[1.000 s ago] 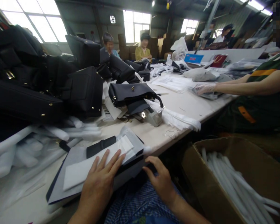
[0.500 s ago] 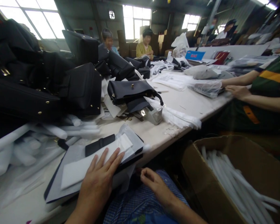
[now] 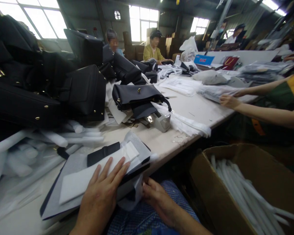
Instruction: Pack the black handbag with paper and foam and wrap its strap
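Edging leftward since half a second ago, the right hand is now meeting a thin pale sheet that is hanging below the edge of the worktop. Over on the left, black handbags are looming above loose white foam tubes. Next along, a flat paper-faced bundle is lying at the near edge, carrying a white foam pad and a black strap. Fingers spread, the left hand is resting flat on the pad, gripping nothing. Bundle and pad are looking light and likely to slide, so a flat palm is suiting them; the sheet is seeming soft, easily creased, best taken by its free edge. Right-hand fingers are curling there, nearly closed; whether they're pinching it, I cannot tell. Further right, a cardboard box is holding thin white rods.
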Available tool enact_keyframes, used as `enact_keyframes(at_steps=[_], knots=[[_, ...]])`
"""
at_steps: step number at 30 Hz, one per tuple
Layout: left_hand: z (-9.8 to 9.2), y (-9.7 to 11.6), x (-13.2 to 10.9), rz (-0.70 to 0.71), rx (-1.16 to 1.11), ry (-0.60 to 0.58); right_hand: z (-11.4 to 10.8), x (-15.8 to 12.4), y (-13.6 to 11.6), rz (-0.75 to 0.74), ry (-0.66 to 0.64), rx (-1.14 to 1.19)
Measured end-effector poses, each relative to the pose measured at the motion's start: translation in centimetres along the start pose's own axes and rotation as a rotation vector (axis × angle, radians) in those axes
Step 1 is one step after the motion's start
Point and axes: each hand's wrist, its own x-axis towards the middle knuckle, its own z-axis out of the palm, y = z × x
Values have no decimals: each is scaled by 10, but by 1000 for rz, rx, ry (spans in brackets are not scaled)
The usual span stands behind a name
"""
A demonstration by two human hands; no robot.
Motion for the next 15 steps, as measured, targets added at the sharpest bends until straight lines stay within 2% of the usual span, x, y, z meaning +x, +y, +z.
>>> enact_keyframes(at_steps=[2, 3, 6, 9, 13, 15], knots=[[1, 0, 0, 8, 26, 17, -2, -5, 5, 134, -73, 208], [1, -1, 0, 10, 41, 20, -4, -7, 7, 156, -62, 258], [3, -1, 0, 24, 91, 41, -16, -12, 5, 21, 59, 115], [5, -3, 1, 43, 140, 66, -33, -9, -21, -222, 65, -301], [9, -5, 0, 56, 181, 103, -42, 16, -73, -782, 194, -1012], [11, -6, 0, 58, 180, 122, -38, 34, -92, -999, 177, -1243]])
